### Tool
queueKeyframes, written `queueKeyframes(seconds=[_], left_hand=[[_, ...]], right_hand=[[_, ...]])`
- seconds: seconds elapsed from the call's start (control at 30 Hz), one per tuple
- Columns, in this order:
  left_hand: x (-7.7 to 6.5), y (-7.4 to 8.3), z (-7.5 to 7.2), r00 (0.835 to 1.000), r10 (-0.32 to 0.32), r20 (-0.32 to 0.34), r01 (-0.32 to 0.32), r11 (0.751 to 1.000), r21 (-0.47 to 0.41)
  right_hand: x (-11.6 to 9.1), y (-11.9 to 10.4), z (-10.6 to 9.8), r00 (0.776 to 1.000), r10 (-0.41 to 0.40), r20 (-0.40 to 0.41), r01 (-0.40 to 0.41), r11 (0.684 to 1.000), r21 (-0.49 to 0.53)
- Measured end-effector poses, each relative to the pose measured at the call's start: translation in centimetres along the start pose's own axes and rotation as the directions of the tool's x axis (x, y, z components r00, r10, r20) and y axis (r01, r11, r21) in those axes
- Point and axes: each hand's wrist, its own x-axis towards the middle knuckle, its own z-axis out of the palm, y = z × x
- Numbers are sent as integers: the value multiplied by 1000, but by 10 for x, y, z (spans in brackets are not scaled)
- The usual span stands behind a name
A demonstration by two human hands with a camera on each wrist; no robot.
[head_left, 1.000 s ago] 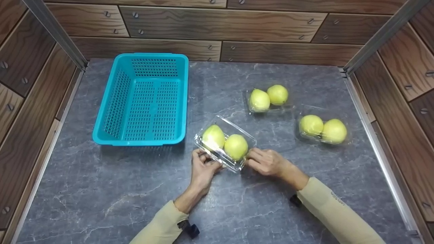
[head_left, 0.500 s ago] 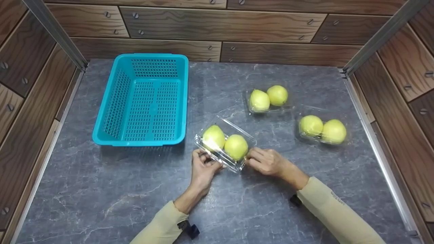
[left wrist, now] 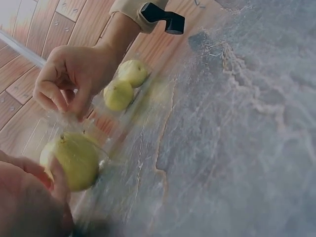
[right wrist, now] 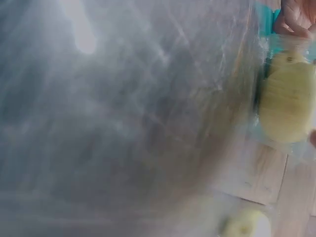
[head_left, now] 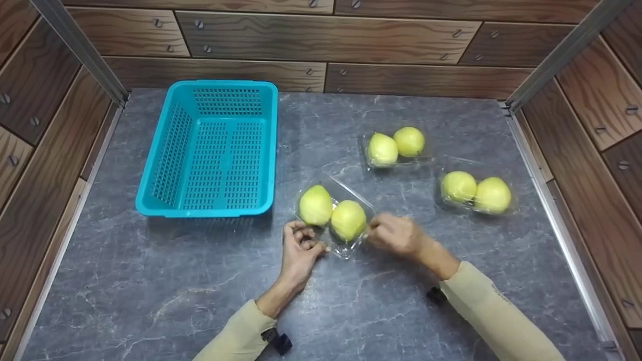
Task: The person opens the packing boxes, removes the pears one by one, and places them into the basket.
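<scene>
A clear plastic clamshell container [head_left: 346,253] lies at the middle of the table, holding two yellow-green, pear-like fruits [head_left: 316,205]. My left hand [head_left: 299,253] holds its near-left edge, with the thumb by the front corner. At the right corner my right hand [head_left: 398,234], a little blurred, pinches the plastic. The left wrist view shows the right hand [left wrist: 74,79] with thumb and fingertips together on the clear edge above a fruit [left wrist: 74,160]. In the right wrist view the packed fruit [right wrist: 286,101] is blurred, with part of the left hand [right wrist: 298,17] beyond it.
A turquoise perforated basket [head_left: 273,150] stands at the back left with nothing in it. Two more clear packs with two fruits each sit to the right, one pack [head_left: 383,149] farther back and another [head_left: 493,194] near the right side. Wood-patterned walls enclose the grey marbled table [head_left: 200,301].
The bright glints along the container's near-left edge have gone, and that edge looks lower and flatter. My right hand has shifted slightly at the corner; the left hand stays nearly in place.
</scene>
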Motion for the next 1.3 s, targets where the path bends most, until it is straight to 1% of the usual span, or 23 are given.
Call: queueKeyframes(seconds=[0.1, 0.2, 0.27, 0.4, 0.53, 0.7, 0.83, 0.9, 0.97, 1.17, 1.3], left_hand=[[-3, 0, -1, 1000, -6, -6, 6, 1000, 12], [-6, 0, 1, 1000, -20, -17, 20, 1000, -1], [-8, -1, 3, 999, -22, -23, 22, 1000, -15], [-10, -1, 4, 999, -34, -35, 33, 999, -30], [-10, 0, 2, 998, -52, -42, 50, 998, -34], [-5, 6, -6, 995, -78, -65, 75, 996, -58], [4, 13, -13, 990, -96, -103, 88, 993, -75], [9, 17, -17, 988, -96, -118, 86, 993, -82], [14, 20, -20, 987, -88, -132, 77, 993, -87], [28, 29, -30, 982, -82, -169, 71, 995, -71], [35, 33, -34, 977, -95, -190, 88, 995, -43]], right_hand=[[4, 7, -6, 995, 95, -41, -93, 995, 35], [3, 9, -9, 986, 164, -36, -161, 984, 80], [0, 9, -10, 977, 209, -51, -203, 974, 97], [-4, 8, -11, 941, 314, -124, -300, 946, 118], [-8, 8, -8, 901, 391, -190, -365, 918, 158], [-12, 9, -5, 836, 490, -247, -438, 867, 238], [-12, 7, -4, 787, 558, -262, -481, 822, 305], [-13, 5, -3, 759, 594, -268, -508, 796, 329], [-14, 3, -2, 723, 638, -267, -537, 761, 363], [-16, -3, 2, 607, 757, -240, -615, 639, 461], [-15, -5, 4, 553, 799, -234, -653, 591, 474]])
